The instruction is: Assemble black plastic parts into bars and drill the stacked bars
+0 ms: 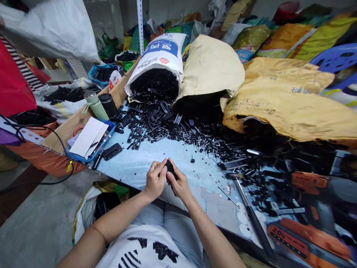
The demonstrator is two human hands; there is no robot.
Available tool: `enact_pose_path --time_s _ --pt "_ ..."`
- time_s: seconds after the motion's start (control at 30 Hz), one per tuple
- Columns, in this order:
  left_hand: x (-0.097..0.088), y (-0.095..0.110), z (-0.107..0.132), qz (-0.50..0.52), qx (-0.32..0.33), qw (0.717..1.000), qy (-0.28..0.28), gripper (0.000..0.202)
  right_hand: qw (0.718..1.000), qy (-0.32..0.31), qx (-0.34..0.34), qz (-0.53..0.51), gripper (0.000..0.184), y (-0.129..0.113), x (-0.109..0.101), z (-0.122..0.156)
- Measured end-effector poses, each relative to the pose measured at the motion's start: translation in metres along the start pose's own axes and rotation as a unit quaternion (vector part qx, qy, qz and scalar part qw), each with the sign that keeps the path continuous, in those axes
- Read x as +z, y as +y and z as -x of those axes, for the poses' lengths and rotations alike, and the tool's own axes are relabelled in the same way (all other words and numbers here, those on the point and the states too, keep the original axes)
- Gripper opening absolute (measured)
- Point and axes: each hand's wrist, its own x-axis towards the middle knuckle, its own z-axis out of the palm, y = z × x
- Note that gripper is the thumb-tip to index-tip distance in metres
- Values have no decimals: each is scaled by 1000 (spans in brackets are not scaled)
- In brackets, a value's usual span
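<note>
Between my two hands, just above the front edge of the light blue table (pixel 125 169), is a small black plastic part (pixel 170 168). My left hand (pixel 156 179) pinches its left side with thumb and fingers. Closed round its right side is my right hand (pixel 179 183). The fingers cover much of the part, so its full shape is hidden. Beyond the hands lies a heap of black plastic parts and metal pins (pixel 156 124). A flat black piece (pixel 112 151) rests on the table to the left.
A hammer (pixel 252 212) and an orange cordless drill (pixel 309 238) lie at the right. Sacks (pixel 212 67) spill black parts along the back. On the left are a blue tray (pixel 107 136) with papers, a green bottle (pixel 96 105) and a black cup (pixel 108 104).
</note>
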Motion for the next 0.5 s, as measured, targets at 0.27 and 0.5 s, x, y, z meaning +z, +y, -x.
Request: enact_pose_path --time_s 0.27,0.5 --pt "9 -40 30 23 -196 979 -59 44 982 -89 -26 165 57 26 -26 -5" --pt "-3 -42 31 -248 80 914 -310 55 855 171 108 477 48 49 -208 -72"
